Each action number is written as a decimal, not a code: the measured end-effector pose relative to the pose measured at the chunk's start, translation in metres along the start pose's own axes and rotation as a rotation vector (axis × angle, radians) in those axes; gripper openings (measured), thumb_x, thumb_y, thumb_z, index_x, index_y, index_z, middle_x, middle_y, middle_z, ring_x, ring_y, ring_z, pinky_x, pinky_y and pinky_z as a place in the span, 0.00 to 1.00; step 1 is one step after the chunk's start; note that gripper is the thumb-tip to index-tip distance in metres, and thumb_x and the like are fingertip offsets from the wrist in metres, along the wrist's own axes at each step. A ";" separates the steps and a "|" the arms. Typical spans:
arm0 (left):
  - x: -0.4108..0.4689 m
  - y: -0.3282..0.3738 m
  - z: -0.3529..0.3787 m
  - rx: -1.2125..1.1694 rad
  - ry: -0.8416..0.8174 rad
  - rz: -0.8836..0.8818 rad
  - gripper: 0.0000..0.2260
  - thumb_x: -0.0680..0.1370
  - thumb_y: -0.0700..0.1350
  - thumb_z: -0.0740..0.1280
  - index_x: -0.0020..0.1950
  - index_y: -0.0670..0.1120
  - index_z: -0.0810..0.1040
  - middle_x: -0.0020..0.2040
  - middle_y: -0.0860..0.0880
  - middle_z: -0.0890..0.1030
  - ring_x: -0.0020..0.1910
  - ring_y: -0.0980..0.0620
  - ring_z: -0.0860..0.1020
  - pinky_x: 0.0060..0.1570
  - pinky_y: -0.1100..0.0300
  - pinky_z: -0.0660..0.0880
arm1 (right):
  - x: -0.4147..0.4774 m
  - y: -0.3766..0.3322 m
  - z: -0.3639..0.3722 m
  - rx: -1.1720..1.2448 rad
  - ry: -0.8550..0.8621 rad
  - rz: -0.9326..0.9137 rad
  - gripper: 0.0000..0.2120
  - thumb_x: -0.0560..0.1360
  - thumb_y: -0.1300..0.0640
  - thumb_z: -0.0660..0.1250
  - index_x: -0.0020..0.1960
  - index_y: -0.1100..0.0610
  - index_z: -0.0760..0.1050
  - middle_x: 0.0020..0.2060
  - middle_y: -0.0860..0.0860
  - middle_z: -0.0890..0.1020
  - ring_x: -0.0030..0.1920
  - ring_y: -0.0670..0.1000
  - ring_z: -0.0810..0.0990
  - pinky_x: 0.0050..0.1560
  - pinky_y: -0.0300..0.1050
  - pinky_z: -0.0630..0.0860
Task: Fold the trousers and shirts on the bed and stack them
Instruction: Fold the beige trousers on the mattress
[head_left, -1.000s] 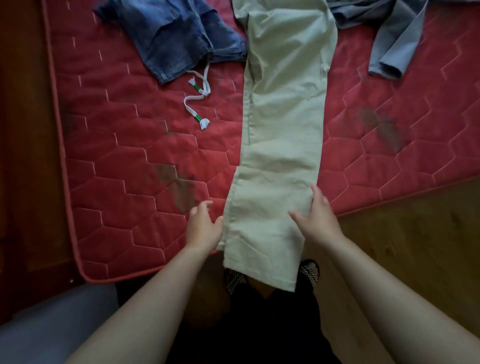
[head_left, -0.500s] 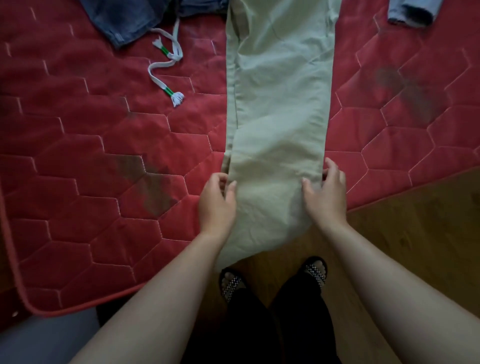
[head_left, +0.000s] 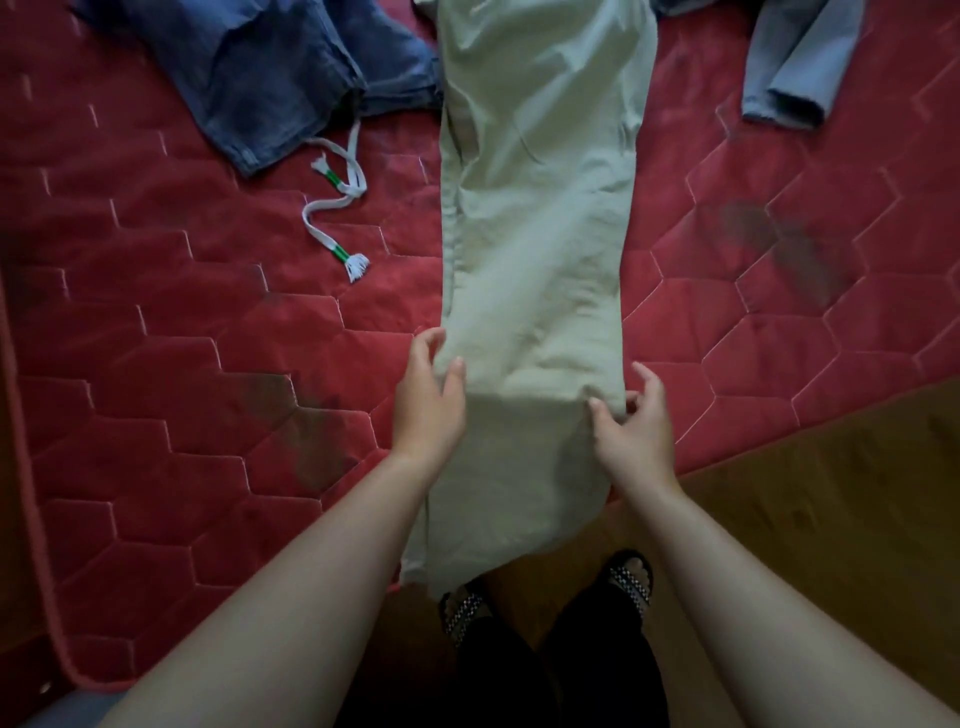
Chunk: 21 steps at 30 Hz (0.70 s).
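Trousers (head_left: 535, 234): pale, laid lengthwise on the bed (head_left: 156, 364), hem end hanging off its edge.
Risk: we judge the hanging end may slide or skew if the looser right side slips.
Left hand (head_left: 426, 400) grip: pinches the left edge.
Right hand (head_left: 631, 431) grip: half-open, thumb on cloth, fingers curving round the right edge.

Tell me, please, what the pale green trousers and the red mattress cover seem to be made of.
The pale green trousers: probably woven cotton, matte, softly creased. The red mattress cover: likely quilted plush fabric, slight sheen, stitched in hexagons.
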<state>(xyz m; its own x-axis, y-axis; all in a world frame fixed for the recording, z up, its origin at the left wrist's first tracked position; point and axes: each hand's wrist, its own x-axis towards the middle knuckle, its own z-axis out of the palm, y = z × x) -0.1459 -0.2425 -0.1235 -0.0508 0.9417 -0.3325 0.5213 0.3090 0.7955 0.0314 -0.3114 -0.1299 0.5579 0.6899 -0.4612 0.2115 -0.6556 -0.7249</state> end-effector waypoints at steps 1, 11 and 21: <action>-0.006 0.010 -0.004 -0.037 0.006 0.063 0.14 0.78 0.43 0.62 0.63 0.52 0.69 0.58 0.53 0.77 0.58 0.53 0.76 0.54 0.64 0.69 | -0.003 -0.009 -0.012 0.021 0.035 -0.036 0.27 0.74 0.59 0.67 0.70 0.52 0.62 0.46 0.46 0.76 0.47 0.39 0.78 0.47 0.32 0.70; 0.030 0.208 -0.036 -0.268 0.110 0.332 0.08 0.75 0.43 0.68 0.53 0.52 0.77 0.44 0.49 0.82 0.42 0.48 0.81 0.44 0.47 0.77 | 0.049 -0.198 -0.141 0.190 0.195 -0.459 0.15 0.72 0.64 0.69 0.56 0.53 0.72 0.46 0.42 0.77 0.43 0.34 0.77 0.44 0.28 0.72; 0.248 0.217 0.028 0.306 0.045 -0.035 0.38 0.76 0.51 0.66 0.76 0.48 0.44 0.74 0.40 0.54 0.71 0.40 0.60 0.69 0.50 0.58 | 0.296 -0.262 -0.061 -0.208 -0.166 -0.528 0.35 0.73 0.53 0.69 0.74 0.59 0.56 0.72 0.54 0.62 0.72 0.50 0.60 0.69 0.37 0.54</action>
<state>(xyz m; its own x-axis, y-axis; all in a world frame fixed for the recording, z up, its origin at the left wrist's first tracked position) -0.0218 0.0545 -0.0478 -0.1075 0.9383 -0.3288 0.7505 0.2935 0.5921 0.1904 0.0458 -0.0450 0.2044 0.9671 -0.1514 0.5889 -0.2450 -0.7701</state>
